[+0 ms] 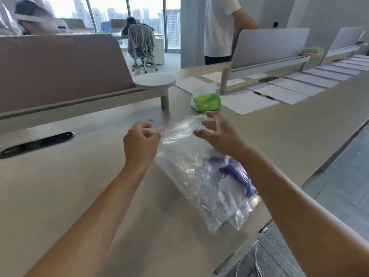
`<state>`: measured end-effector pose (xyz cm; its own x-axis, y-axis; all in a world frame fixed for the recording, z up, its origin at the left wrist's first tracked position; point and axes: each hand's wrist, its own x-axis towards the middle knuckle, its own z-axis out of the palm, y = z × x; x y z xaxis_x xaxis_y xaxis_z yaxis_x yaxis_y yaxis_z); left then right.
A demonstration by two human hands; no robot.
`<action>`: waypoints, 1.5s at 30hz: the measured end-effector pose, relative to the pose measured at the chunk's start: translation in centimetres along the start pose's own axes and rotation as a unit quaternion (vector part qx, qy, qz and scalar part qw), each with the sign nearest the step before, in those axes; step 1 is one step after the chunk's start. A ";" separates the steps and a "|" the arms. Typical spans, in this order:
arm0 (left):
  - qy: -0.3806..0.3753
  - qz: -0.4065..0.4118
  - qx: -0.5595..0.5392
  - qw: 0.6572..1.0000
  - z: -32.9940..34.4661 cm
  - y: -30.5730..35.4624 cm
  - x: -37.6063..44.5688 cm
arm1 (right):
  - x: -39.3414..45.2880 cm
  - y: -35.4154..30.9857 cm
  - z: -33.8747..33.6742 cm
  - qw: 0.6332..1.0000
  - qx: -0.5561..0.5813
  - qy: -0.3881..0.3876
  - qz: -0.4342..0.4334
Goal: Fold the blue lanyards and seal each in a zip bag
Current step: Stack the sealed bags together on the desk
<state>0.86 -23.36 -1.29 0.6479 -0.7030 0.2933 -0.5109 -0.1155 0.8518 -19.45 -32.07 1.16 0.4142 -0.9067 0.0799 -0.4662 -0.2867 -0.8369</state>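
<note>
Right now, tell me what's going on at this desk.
A person is working a clear zip bag over the desk. The left hand pinches the bag's zip edge; the right hand hovers open-fingered at the other end. A folded blue lanyard is already inside. Whether the zip is sealed is unclear.

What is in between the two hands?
In the head view, the top edge of the clear zip bag, with its thin red line, runs between the left hand and the right hand. The blue lanyard sits lower inside.
</note>
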 end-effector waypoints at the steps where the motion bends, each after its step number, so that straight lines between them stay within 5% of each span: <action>1: -0.005 0.003 0.019 1.000 0.5 -0.8 0.1 | 0.3 0.6 0.5 1.000 -0.010 -0.026 0.006; 19: -0.089 0.094 0.072 0.989 -1.5 -4.7 0.2 | 0.4 1.2 3.0 0.962 -0.253 -0.051 -0.090; 28: -0.143 -0.013 0.081 0.986 -2.6 -3.3 1.5 | 1.2 -0.6 3.0 0.959 -0.265 -0.097 -0.036; 39: -0.186 -0.194 0.158 0.950 -9.5 11.0 -2.5 | -3.9 -10.2 -5.3 0.943 -0.249 -0.212 0.060; 45: -0.209 -0.198 0.238 0.928 -10.1 14.5 -4.1 | -4.8 -10.0 -7.3 0.938 -0.254 -0.225 0.065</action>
<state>-3.49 -15.10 14.19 0.6136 -0.7382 -0.2803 -0.5348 -0.6497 0.5403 -22.50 -27.07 13.05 0.5622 -0.7551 -0.3373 -0.8012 -0.3962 -0.4484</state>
